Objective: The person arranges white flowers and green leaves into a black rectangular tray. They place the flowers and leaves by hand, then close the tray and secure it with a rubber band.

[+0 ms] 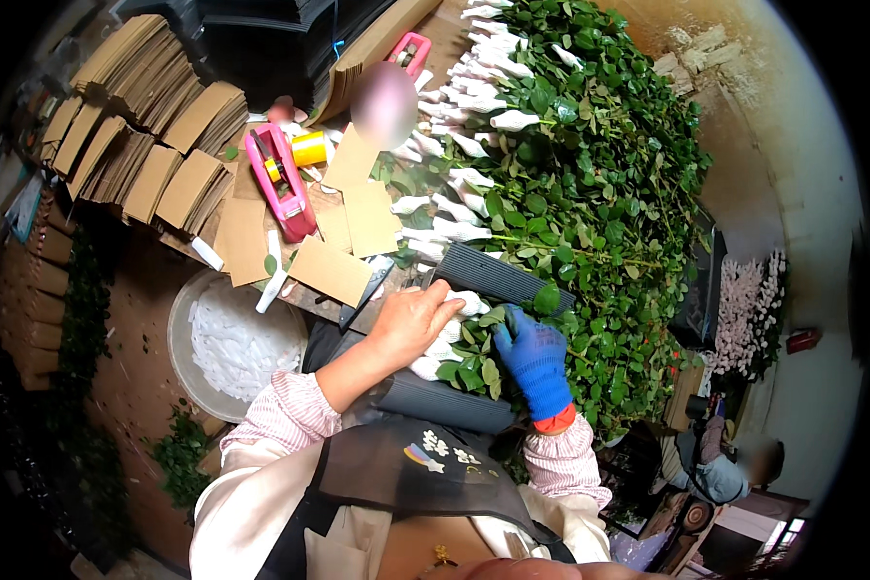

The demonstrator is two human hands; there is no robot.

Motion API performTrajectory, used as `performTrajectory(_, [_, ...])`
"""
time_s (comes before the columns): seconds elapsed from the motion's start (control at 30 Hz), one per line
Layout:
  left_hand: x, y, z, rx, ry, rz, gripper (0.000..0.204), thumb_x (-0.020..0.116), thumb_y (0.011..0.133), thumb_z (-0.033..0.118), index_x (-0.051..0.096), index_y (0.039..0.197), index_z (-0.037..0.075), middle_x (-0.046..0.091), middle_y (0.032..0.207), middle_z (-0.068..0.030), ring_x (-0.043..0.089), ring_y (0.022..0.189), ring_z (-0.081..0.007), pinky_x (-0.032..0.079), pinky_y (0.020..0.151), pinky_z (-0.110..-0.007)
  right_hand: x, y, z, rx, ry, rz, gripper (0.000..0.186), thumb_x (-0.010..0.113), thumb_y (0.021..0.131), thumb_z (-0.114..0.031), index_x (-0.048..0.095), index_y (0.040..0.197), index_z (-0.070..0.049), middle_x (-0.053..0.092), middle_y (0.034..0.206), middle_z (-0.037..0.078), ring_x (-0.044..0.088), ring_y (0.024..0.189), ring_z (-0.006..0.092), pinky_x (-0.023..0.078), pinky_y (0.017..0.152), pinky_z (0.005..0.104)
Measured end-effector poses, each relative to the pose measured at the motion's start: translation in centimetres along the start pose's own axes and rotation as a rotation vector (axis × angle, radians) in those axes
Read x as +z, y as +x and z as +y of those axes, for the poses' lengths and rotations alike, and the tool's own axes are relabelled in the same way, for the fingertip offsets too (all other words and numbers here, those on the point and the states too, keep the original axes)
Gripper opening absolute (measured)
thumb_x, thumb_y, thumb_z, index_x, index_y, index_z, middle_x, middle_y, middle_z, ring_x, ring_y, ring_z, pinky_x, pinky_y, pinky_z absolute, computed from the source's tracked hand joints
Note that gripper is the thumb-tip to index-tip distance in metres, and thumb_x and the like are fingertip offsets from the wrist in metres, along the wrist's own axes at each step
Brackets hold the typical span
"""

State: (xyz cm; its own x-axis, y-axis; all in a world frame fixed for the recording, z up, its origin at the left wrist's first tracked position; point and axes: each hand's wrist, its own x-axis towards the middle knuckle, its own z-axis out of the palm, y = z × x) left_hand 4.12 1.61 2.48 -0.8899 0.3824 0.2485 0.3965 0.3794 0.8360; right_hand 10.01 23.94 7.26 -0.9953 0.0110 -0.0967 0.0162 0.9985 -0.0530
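Note:
Leafy rose stems with their heads in white net sleeves lie in front of me between two dark ribbed panels, the far one and the near one. My bare left hand has its fingers closed at the top sleeved rose head. On my right hand is a blue knit glove. Its fingers curl round the green stems just below the heads; the fingertips are partly hidden among leaves.
A large pile of sleeved roses covers the table's right side. Left of it are a pink tape dispenser, loose cardboard pieces and cardboard stacks. A tub of white sleeves stands lower left. Another person is far right.

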Motion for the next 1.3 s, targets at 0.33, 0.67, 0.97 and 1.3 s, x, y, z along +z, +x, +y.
performTrajectory(0.33, [-3.0, -2.5, -0.5, -0.317, -0.502, 0.267, 0.018, 0.062, 0.097, 0.005, 0.06, 0.08, 0.002, 0.064, 0.071, -0.0063, 0.058, 0.06, -0.0145, 0.046, 0.057, -0.033, 0.8, 0.1, 0.4, 0.035, 0.155, -0.035, 0.037, 0.071, 0.09, -0.036, 0.068, 0.12, -0.014, 0.075, 0.092, 0.014, 0.072, 0.082, 0.0361, 0.056, 0.071, 0.0458])
performTrajectory(0.67, [-0.5, -0.8, -2.4, -0.567, -0.387, -0.155, 0.032, 0.075, 0.093, 0.033, 0.064, 0.088, 0.004, 0.066, 0.081, -0.0107, 0.063, 0.071, -0.015, 0.049, 0.064, -0.035, 0.0, 0.9, -0.2, 0.069, 0.167, -0.182, 0.042, 0.067, 0.087, -0.039, 0.066, 0.124, -0.019, 0.076, 0.097, 0.011, 0.073, 0.085, 0.0333, 0.057, 0.077, 0.0457])
performTrajectory(0.97, [0.4, -3.0, -1.6, -0.324, -0.407, 0.2, 0.018, 0.073, 0.093, 0.012, 0.063, 0.084, 0.002, 0.064, 0.077, -0.0088, 0.06, 0.07, -0.0168, 0.047, 0.064, -0.034, 0.6, 1.5, -0.7, 0.102, 0.147, -0.165, 0.035, 0.069, 0.085, -0.037, 0.07, 0.115, -0.021, 0.077, 0.094, 0.009, 0.074, 0.084, 0.0315, 0.057, 0.077, 0.0442])
performTrajectory(1.3, [-6.3, -3.5, -3.3, -0.369, -0.308, 0.044, 0.019, 0.073, 0.092, 0.018, 0.06, 0.089, 0.005, 0.063, 0.071, -0.0074, 0.061, 0.063, -0.0196, 0.05, 0.064, -0.033, -1.2, 1.5, 0.2, -0.023, 0.275, -0.326, 0.055, 0.075, 0.082, -0.045, 0.063, 0.129, -0.019, 0.076, 0.098, 0.013, 0.073, 0.089, 0.0349, 0.056, 0.08, 0.046])
